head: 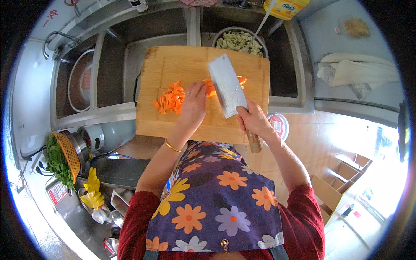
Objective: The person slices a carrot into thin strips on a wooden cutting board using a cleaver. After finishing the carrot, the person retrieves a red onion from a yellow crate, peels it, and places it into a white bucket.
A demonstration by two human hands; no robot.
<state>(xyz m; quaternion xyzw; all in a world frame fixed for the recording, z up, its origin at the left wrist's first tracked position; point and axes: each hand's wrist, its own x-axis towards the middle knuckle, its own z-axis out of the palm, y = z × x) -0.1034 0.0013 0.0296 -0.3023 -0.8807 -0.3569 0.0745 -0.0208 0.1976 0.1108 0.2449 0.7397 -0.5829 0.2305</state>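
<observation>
My right hand grips the wooden handle of a Chinese cleaver. Its broad blade slants up and left over the wooden cutting board, covering part of the orange carrot. More carrot slices show past the blade's right side. My left hand has its fingers bent and close together at the carrot's left end, fingertips against it. Beside that hand, to the left, lies a loose heap of cut carrot strips. The blade hides where its edge stands relative to the carrot.
The board spans a steel sink. Behind it stands a metal bowl of chopped pale-green vegetable, under a yellow bottle. A lidded bucket is below the board's right edge. Leafy greens and yellow gloves lie at left.
</observation>
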